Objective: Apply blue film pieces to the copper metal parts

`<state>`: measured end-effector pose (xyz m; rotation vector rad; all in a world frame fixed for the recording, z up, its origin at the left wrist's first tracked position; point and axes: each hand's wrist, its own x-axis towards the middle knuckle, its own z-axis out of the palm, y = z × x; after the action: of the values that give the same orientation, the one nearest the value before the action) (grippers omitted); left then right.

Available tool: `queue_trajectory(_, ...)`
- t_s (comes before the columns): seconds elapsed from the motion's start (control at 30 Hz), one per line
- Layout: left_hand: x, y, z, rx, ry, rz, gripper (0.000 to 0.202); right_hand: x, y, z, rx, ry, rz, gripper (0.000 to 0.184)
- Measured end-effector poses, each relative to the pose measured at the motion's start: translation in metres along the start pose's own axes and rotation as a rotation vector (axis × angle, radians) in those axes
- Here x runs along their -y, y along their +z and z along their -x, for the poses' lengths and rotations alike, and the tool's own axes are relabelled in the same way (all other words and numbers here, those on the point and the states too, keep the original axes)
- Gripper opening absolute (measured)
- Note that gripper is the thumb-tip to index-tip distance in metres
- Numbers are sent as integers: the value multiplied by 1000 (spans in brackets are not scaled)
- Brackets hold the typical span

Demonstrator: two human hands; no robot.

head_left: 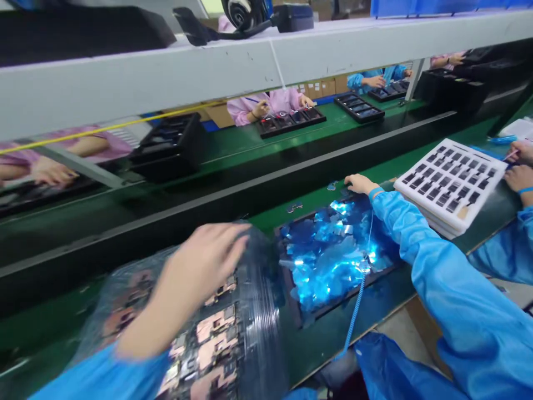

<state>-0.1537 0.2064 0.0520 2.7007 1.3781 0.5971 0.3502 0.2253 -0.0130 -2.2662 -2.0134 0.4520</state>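
My left hand [204,261] is spread over a bundle of circuit boards wrapped in clear plastic film [212,333], gripping its far end, and the picture there is blurred. My right hand [358,184] lies flat on the green bench mat [316,219], holding nothing, just past a dark tray heaped with shiny blue film pieces [328,255]. My right sleeve passes over that tray's right side. Two loose film scraps [294,207] lie near the hand, and a coiled blue cord [353,311] hangs across the tray's near edge.
A stack of white trays with dark slots [449,186] sits to the right, where a co-worker's hands [519,175] work with a thin tool. A white shelf rail [137,78] crosses above. Beyond it, people in smocks work at black trays.
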Motion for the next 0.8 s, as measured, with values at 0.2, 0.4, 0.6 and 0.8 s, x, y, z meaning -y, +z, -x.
queue_trajectory(0.2,-41,102,-127,392,-10,-65,33,-15,11,-34,125,-25,43,35)
queue_trajectory(0.4,-21,164,-152,433,-121,-18,28,-34,7,-48,235,26,18,35)
queue_trajectory(0.6,-14,175,-167,464,-205,66,31,-44,8,-52,253,18,-25,30)
queue_trajectory(0.8,-18,178,-187,514,-295,207,34,-59,2,-53,240,13,-108,29)
